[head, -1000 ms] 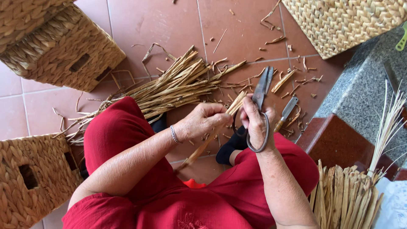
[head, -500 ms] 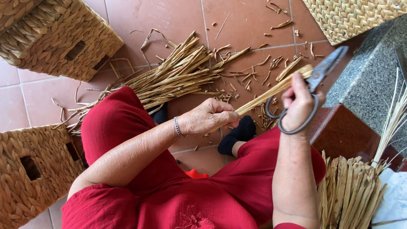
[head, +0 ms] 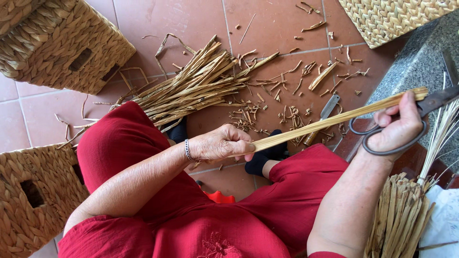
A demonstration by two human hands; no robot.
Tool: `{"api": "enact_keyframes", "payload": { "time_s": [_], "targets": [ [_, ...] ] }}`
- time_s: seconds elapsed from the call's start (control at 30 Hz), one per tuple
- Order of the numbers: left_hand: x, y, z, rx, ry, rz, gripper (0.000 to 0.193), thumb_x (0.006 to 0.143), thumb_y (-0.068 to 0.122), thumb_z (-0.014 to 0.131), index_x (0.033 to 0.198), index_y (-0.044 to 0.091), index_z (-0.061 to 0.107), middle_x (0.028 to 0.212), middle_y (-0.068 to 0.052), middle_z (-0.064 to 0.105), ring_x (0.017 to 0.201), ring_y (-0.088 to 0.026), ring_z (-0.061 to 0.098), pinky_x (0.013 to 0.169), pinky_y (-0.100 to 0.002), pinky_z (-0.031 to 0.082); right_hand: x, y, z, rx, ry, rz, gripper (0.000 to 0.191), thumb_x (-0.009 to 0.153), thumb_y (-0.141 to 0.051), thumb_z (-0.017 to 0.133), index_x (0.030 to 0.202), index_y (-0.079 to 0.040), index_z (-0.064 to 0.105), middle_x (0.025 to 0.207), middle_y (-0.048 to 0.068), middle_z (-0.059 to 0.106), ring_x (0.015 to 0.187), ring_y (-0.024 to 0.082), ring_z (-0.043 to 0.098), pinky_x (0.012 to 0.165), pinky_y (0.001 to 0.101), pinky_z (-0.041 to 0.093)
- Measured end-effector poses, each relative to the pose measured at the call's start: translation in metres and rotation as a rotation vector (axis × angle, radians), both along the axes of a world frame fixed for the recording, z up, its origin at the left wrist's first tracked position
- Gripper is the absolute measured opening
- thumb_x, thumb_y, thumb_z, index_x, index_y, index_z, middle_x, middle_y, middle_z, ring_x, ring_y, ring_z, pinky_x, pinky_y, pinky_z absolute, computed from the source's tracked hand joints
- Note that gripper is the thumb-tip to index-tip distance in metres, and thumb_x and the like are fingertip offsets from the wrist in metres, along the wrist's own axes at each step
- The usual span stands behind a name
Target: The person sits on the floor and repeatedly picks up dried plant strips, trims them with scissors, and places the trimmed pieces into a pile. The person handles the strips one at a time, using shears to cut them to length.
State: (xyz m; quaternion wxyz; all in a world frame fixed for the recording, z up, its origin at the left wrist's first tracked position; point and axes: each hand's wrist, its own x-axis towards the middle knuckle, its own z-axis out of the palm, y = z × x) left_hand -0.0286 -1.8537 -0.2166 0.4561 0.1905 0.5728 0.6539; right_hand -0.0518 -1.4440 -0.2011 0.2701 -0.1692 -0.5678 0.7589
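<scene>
The left hand (head: 222,143) grips 1 end of a bundle of pale straw stalks (head: 334,117) slanting up over the lap. The right hand (head: 399,125) clasps dark scissors (head: 382,138), fingers against the bundle's far end.

A reed bundle (head: 196,88) lies on the floor (head: 191,24) between woven baskets (head: 62,45) left and scattered offcuts (head: 291,91) right.

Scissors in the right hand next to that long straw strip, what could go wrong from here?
1. The dark metal scissors sit in the right hand, whose fingers also press the long pale straw strip; a slip might nick a finger.
2. The left hand pinches only the strip's near end, so it could bend or split.
</scene>
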Motion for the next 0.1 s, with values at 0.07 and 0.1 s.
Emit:
{"api": "enact_keyframes", "payload": {
  "time_s": [0.07,0.1],
  "targets": [
    [-0.003,-0.006,0.003,-0.087,-0.128,-0.048,0.033,0.097,0.034,0.063,0.084,0.006,0.075,0.066,0.002,0.058,0.057,-0.010,0.045,0.051,-0.028,0.036,0.000,0.028,-0.013,-0.069,0.042,-0.020,0.024,0.114,-0.013,0.064,0.092,-0.006,0.059,0.078,0.003,0.051,0.055,0.010,0.039,0.051,0.0235,0.028],
    [-0.003,-0.009,0.005,-0.131,-0.193,-0.073,0.033,0.096,0.034,0.063,0.084,0.006,0.074,0.065,0.002,0.056,0.052,-0.011,0.042,0.046,-0.030,0.032,0.000,0.042,-0.020,-0.103,0.063,-0.030,0.024,0.115,-0.013,0.064,0.093,-0.006,0.059,0.079,0.004,0.051,0.055,0.010,0.038,0.050,0.0228,0.026]
  ]
}}
